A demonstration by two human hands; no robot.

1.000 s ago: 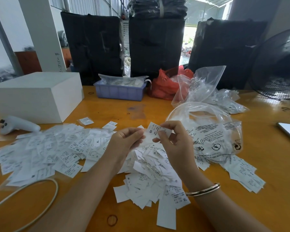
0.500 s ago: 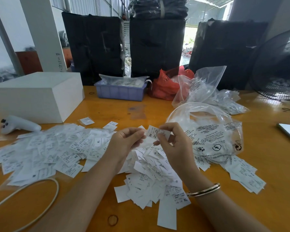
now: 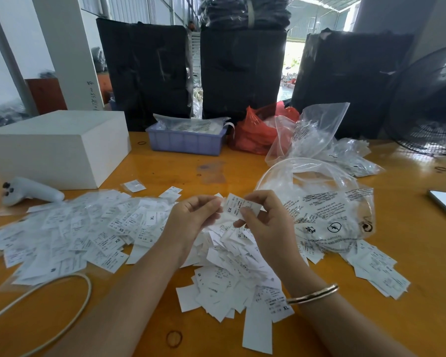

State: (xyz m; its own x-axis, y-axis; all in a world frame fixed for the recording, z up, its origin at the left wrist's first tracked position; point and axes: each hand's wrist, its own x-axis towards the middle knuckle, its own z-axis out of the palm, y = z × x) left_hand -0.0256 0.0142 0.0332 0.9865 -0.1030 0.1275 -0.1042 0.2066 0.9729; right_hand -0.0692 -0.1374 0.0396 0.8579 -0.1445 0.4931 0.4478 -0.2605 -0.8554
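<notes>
XS label [image 3: 236, 207] pinched by left hand [image 3: 193, 220] and right hand [image 3: 265, 224] over heap [image 3: 229, 269] beside bag [image 3: 332, 210].

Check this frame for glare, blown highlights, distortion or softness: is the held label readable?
Head view: the label pinched between the left hand and the right hand is sharp, and its XS mark is readable. In the same view, daylight behind the black bales is blown out, glare streaks the table at right, wide-angle distortion bows the white pillar, and the left label pile looks soft.
</notes>
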